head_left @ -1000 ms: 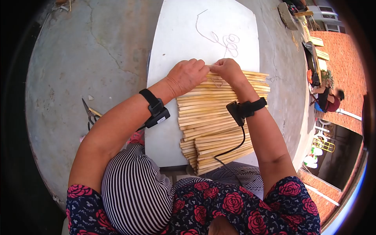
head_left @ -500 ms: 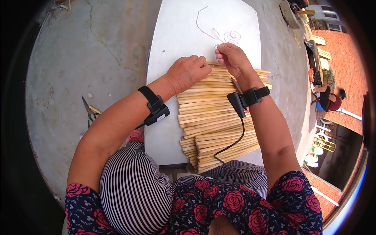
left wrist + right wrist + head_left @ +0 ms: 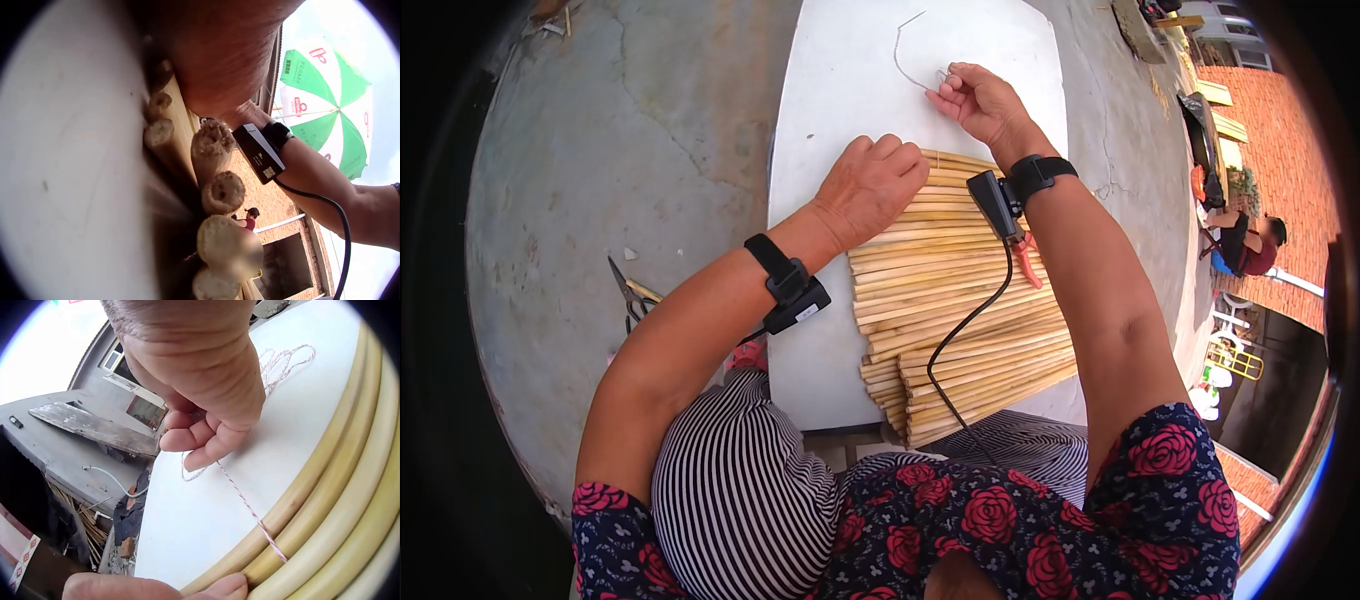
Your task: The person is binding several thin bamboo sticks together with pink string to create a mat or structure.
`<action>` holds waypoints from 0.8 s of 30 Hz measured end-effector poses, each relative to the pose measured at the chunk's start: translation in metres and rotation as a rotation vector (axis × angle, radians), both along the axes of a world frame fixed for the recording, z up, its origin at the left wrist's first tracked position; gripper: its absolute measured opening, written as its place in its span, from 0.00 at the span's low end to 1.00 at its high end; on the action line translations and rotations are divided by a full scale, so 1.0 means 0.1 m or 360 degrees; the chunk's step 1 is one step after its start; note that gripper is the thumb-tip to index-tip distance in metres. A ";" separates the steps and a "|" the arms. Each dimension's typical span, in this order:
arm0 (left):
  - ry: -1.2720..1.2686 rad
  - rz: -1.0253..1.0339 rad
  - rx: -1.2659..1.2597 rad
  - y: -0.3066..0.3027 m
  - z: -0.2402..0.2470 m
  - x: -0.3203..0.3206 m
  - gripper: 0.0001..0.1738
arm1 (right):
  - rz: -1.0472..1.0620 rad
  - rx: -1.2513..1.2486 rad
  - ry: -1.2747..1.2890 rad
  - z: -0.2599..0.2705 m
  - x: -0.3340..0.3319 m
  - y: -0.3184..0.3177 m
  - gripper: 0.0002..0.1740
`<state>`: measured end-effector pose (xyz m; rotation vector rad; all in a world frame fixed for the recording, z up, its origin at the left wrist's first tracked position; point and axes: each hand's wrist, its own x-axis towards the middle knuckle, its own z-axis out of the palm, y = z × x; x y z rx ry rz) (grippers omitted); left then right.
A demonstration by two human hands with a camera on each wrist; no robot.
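A mat of pale, thin wooden-looking stalks (image 3: 950, 290) lies side by side on the white table (image 3: 840, 90). At its far left corner my left hand (image 3: 872, 185) grips the ends of the outermost stalks, thumb on them in the right wrist view. Beyond the stalks, over the table, my right hand (image 3: 985, 105) pinches a thin red-and-white twisted string (image 3: 240, 494) with fingers curled. From that hand the string runs taut across the first stalks. Loose string loops (image 3: 284, 362) lie on the table behind the hand. Stalk ends (image 3: 224, 194) show beside my left hand in the left wrist view.
Orange-red handles (image 3: 1027, 265) lie on the stalks beneath my right wrist. A black cable (image 3: 960, 335) hangs from the right wrist camera across the mat. Scissors (image 3: 632, 290) lie on the concrete floor at left. Another person (image 3: 1250, 245) sits far right by a brick wall.
My right hand has moved away from the left hand, forward over the table, drawing the string out. The left hand stays at the stalk ends. The orange-red handles have come into sight.
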<state>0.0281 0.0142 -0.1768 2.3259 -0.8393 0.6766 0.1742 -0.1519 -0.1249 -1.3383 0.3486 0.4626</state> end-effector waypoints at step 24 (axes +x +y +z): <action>0.0149 -0.0140 0.0121 -0.01 0.05 0.00 0.08 | -0.0208 0.0170 -0.0198 -0.14 -0.07 0.10 0.04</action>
